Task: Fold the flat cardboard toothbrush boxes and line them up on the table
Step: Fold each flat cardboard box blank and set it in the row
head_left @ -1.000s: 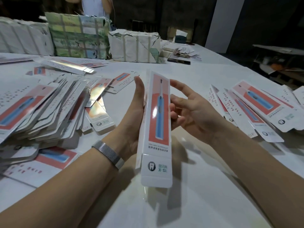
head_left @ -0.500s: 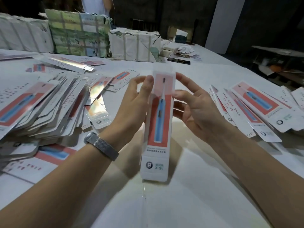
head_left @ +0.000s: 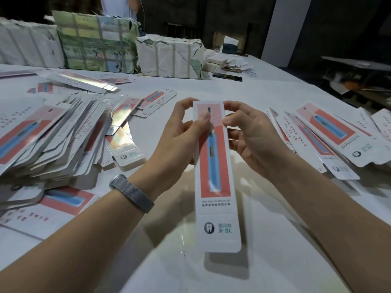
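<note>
Both hands hold one toothbrush box (head_left: pixel 215 176) above the white table (head_left: pixel 264 98), lengthwise away from the person. The left hand (head_left: pixel 182 136) grips the far end of the box: thumb curled onto the printed front, fingers curled behind the left edge. The right hand (head_left: pixel 251 134) pinches the same end from the opposite side, fingertips on the top right corner and edge, remaining fingers loosely bent behind. The near end of the box hangs free below both hands, casting a shadow on the table.

The box is a long, narrow white carton. Its front carries a red panel, paler pink at the far end, with a blue electric toothbrush pictured on it. Below the panel runs a line of small print, too fine to read. Near the lower flap sit a dark round tooth logo and green lettering reading "X·SL".

Left of the left hand lies a tall fanned stack of flat boxes (head_left: pixel 48 144) with the same print. Right of the right hand, several boxes (head_left: pixel 330 134) lie side by side. A metal mesh wristband (head_left: pixel 132 193) circles the left wrist.
</note>
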`<act>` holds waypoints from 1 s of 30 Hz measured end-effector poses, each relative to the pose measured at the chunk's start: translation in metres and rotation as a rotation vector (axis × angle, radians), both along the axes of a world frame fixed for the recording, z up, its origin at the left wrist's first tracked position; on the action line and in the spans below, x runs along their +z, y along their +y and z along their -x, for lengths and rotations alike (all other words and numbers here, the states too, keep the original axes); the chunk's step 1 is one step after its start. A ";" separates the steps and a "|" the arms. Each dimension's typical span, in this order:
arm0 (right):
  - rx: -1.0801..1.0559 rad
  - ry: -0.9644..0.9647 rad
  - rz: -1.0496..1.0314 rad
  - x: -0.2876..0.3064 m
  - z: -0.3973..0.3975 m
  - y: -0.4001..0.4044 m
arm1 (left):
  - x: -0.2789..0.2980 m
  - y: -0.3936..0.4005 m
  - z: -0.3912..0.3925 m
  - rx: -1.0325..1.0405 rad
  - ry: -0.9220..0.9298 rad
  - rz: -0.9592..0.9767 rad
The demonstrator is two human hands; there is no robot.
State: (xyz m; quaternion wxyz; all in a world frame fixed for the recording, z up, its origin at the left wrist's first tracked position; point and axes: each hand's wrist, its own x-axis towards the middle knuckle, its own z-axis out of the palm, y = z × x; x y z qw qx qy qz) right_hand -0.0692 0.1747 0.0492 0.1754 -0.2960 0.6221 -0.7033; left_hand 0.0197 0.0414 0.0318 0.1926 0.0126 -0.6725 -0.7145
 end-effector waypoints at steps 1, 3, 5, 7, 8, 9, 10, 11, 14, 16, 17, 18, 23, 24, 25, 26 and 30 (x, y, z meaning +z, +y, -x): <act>0.006 -0.008 0.003 -0.001 0.001 0.000 | 0.000 0.001 0.000 -0.002 0.004 0.005; 0.029 -0.022 0.028 -0.002 0.004 0.002 | -0.001 0.003 -0.001 -0.004 0.006 0.024; 0.025 0.007 0.054 -0.002 0.005 0.002 | -0.002 0.005 -0.001 -0.006 0.004 0.029; -0.005 0.034 0.073 -0.004 0.006 0.002 | -0.004 0.006 0.000 -0.012 0.009 0.033; -0.018 0.035 0.089 -0.004 0.006 0.001 | -0.005 0.006 0.001 -0.017 0.012 0.033; -0.027 0.027 0.117 -0.005 0.006 0.000 | -0.006 0.007 0.001 -0.021 0.011 0.034; -0.035 0.012 0.147 -0.004 0.006 0.000 | -0.006 0.007 0.002 -0.020 0.006 0.035; -0.035 -0.005 0.171 -0.004 0.007 0.000 | -0.007 0.007 0.002 -0.015 0.000 0.035; -0.040 -0.018 0.152 -0.002 0.006 0.000 | -0.010 0.005 0.004 -0.021 -0.008 0.035; -0.042 0.008 0.096 -0.001 0.006 0.001 | -0.012 0.005 0.004 -0.042 -0.010 0.073; -0.041 0.023 0.061 0.000 0.005 0.002 | -0.012 0.005 0.004 -0.048 -0.013 0.102; -0.045 0.025 0.037 0.001 0.005 0.002 | -0.013 0.005 0.004 -0.049 -0.015 0.133; -0.068 0.011 -0.021 0.001 0.006 0.004 | -0.016 0.007 0.004 -0.026 -0.020 0.282; -0.073 0.011 -0.024 0.001 0.006 0.004 | -0.016 0.007 0.004 -0.035 -0.019 0.282; -0.087 0.027 -0.022 0.002 0.006 0.004 | -0.015 0.007 0.003 -0.047 -0.015 0.273; -0.108 0.045 -0.018 0.002 0.005 0.003 | -0.014 0.007 0.003 -0.060 -0.009 0.261; -0.162 0.079 0.008 0.003 0.006 0.005 | -0.011 0.008 0.001 -0.102 0.000 0.262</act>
